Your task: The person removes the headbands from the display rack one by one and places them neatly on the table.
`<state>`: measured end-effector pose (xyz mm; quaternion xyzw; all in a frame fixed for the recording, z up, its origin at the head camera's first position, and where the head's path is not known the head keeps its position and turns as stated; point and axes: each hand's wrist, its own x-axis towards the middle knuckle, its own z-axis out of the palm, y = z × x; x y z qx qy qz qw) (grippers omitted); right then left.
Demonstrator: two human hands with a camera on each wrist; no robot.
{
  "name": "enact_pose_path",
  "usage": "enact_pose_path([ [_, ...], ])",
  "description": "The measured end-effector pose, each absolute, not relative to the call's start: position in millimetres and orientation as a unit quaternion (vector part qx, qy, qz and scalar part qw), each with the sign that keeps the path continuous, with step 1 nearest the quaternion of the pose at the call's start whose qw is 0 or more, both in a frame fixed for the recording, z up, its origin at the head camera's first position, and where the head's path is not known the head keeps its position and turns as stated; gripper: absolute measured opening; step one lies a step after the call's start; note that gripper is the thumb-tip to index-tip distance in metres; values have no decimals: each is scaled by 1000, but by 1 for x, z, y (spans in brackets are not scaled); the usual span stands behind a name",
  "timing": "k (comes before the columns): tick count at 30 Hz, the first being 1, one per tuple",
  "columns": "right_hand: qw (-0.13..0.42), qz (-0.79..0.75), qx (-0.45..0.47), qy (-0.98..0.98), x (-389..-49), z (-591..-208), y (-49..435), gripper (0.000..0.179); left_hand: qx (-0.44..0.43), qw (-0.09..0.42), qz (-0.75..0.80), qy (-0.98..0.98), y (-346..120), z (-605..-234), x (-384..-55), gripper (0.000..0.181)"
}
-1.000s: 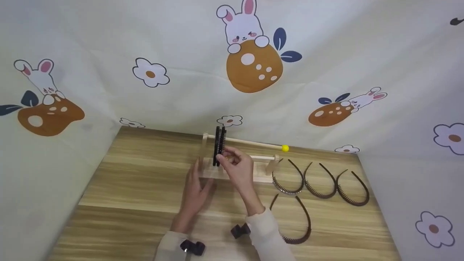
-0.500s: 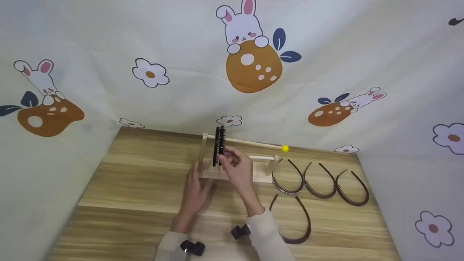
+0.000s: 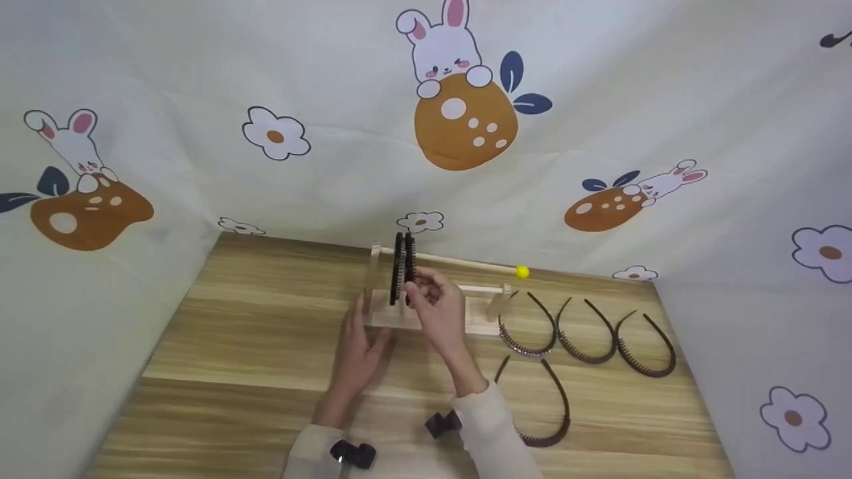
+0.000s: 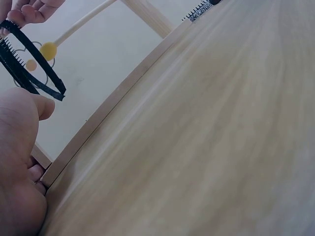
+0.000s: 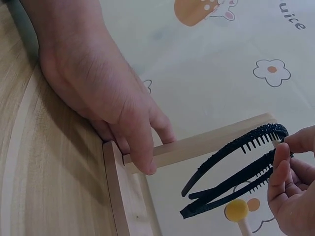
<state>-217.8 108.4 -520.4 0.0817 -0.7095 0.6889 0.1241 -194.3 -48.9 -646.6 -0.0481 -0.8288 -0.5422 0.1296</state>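
Black toothed headbands (image 3: 397, 269) stand upright, side by side, near the left end of a wooden rack (image 3: 482, 328). In the right wrist view one headband (image 5: 226, 150) has a sparkly surface. My right hand (image 3: 439, 309) pinches the right-hand headband (image 3: 410, 256) between thumb and fingers. Whether these headbands hang on a rod is hidden by the hand. My left hand (image 3: 359, 352) grips the rack's left corner. In the right wrist view its thumb lies before the end post (image 5: 192, 142), while other fingers reach behind the base.
Three brown toothed headbands (image 3: 587, 332) lie in a row right of the rack; another headband (image 3: 556, 416) lies nearer. The rack's back rod (image 3: 459, 262) ends in a yellow ball (image 3: 522, 272); a shorter rod (image 3: 482, 289) runs in front. Printed cloth (image 3: 333, 179) hangs behind the wooden table (image 3: 233, 332).
My right hand has shifted slightly right with its headband, and the gap between the upright headbands has widened. My left hand stays at the rack's corner.
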Motion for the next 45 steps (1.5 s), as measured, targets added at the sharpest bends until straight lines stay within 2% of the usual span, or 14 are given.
enact_pose_path([
  [18,149,702,63,-694,-217,-503,120,25,-50,118,-549,-826,-50,-647,-197,86],
  [45,181,705,101,-679,-201,-476,130,28,-45,118,-546,-828,-50,-646,-195,87],
])
